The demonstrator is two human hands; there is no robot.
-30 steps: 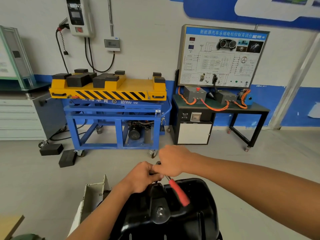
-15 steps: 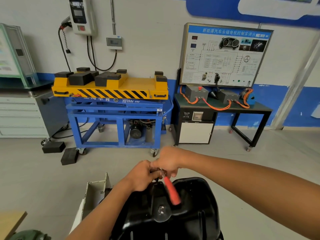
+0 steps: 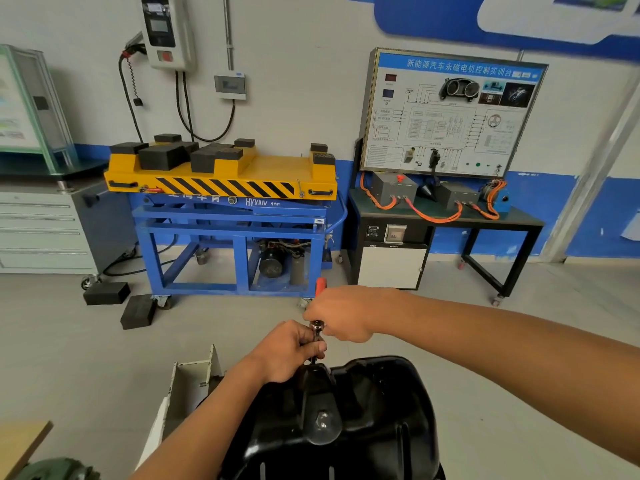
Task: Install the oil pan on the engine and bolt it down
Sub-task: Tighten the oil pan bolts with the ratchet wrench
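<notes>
At the far rim of the oil pan (image 3: 374,410), my left hand (image 3: 287,351) pinches the upright shaft of the ratchet (image 3: 317,327); my right hand (image 3: 341,313) grips its red handle, which points away from me.

Oil pan (image 3: 381,410) glossy black. Ratchet (image 3: 320,285) red handle, silver head. Lift table (image 3: 277,168) yellow top, black diagonal stripes along front edge; frame (image 3: 225,233) blue. Blocks (image 3: 162,156) black. Cables (image 3: 434,216) orange. Wall (image 3: 311,81) white, blue band. Floor (image 3: 86,358) grey.
</notes>
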